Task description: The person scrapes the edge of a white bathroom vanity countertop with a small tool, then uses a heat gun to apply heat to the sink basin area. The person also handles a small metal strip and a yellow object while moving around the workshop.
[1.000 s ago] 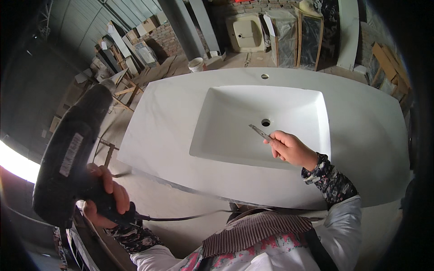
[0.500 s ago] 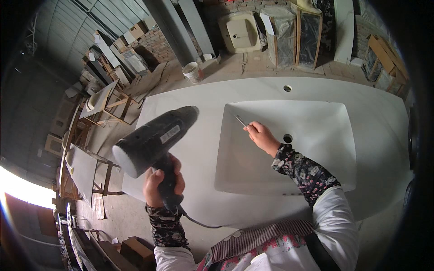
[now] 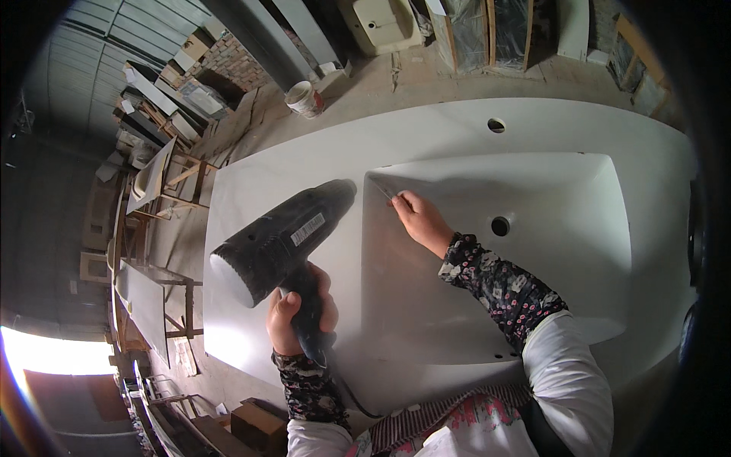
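Note:
A dark heat gun (image 3: 270,247) with a narrow nozzle is gripped by its handle in my left hand (image 3: 283,327), tilted so the nozzle points up and right toward the basin's far left corner. My right hand (image 3: 423,222) pinches a slim, pointed metal tool (image 3: 383,188), its kind unclear. The tool's tip lies at or close to that same corner; contact cannot be made out. Below both hands spreads a white washbasin top (image 3: 236,206) with a sunken rectangular basin (image 3: 426,305). A round drain hole (image 3: 500,226) sits right of my right hand.
A tap hole (image 3: 496,126) pierces the far rim. The heat gun's cord (image 3: 352,396) hangs near my apron. Beyond the top stand a white bucket (image 3: 304,99), a cream sink (image 3: 378,27) and wrapped panels (image 3: 466,34). Wooden stands (image 3: 183,305) line the left.
The heat gun has come right, its nozzle closer to the basin corner. My right hand has moved left and up with the metal tool. The whole view has shifted slightly.

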Tool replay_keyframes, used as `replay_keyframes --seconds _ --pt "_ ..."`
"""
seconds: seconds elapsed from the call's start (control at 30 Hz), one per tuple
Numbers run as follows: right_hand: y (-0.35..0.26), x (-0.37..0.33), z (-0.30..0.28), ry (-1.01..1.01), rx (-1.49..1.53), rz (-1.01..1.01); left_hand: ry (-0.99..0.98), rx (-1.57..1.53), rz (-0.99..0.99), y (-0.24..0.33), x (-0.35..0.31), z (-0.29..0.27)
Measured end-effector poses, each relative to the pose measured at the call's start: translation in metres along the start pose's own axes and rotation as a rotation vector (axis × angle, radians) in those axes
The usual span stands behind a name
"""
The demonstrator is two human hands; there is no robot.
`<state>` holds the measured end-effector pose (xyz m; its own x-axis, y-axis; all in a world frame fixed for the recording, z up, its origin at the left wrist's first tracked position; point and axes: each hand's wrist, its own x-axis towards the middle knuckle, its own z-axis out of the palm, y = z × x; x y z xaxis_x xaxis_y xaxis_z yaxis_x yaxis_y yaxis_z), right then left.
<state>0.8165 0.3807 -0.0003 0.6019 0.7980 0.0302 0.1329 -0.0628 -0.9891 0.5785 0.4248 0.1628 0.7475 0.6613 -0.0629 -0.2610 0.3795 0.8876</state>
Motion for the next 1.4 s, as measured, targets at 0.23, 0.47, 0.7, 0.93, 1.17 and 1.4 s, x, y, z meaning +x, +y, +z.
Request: replay_keyframes --seconds 0.23,0.47,0.7,0.93,1.17,1.4 --pt "-0.009 0.005 0.008 0.079 -0.080 -0.126 -0.032 0.063 -0.001 -0.002 0.006 0.000" --pt "-0.018 0.005 0.005 0.097 -0.195 -0.215 -0.017 0.063 -0.005 -0.007 0.007 0.004" --pt "-0.020 0.004 0.005 0.137 -0.162 -0.248 -0.002 0.027 -0.014 -0.012 0.007 0.003" --pt "-0.021 0.001 0.007 0.087 -0.104 -0.177 0.014 0.028 -0.012 -0.013 0.006 0.002" --pt "-0.012 0.001 0.009 0.050 0.030 -0.266 0.020 0.033 -0.005 -0.011 0.004 -0.001" --pt "-0.009 -0.004 0.011 0.004 0.040 -0.227 0.022 -0.008 -0.015 -0.011 0.002 -0.006"
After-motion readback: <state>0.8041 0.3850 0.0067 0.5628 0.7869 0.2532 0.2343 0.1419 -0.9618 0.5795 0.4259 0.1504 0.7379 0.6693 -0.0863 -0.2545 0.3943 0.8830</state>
